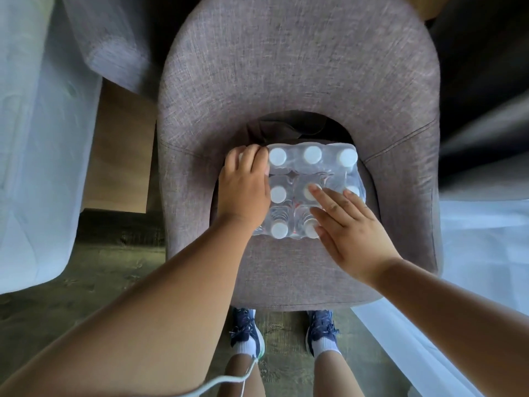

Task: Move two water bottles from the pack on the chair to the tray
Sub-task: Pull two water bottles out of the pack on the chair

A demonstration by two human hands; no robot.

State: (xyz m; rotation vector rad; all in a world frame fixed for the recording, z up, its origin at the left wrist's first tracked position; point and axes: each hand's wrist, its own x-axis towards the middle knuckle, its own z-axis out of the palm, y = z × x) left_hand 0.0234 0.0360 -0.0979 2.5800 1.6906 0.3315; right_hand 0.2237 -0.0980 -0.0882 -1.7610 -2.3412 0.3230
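- Two hands are on the pack of water bottles, which sits on the seat of the grey fabric chair, towards its back.
- Left hand presses against the pack's left side, fingers curled over the far corner; whether it grips a bottle there I cannot tell. It probably steadies the pack.
- Right hand lies flat and spread across the top, fingertips on the caps of the middle row and holding nothing, likely feeling for a way through the wrap.
- Pack is clear shrink-wrap over rows of clear bottles with white caps; eight caps show, and the near right corner is under the hand.
- No tray is in view, and no bottle looks lifted out yet.
- White cloth hangs at both sides.
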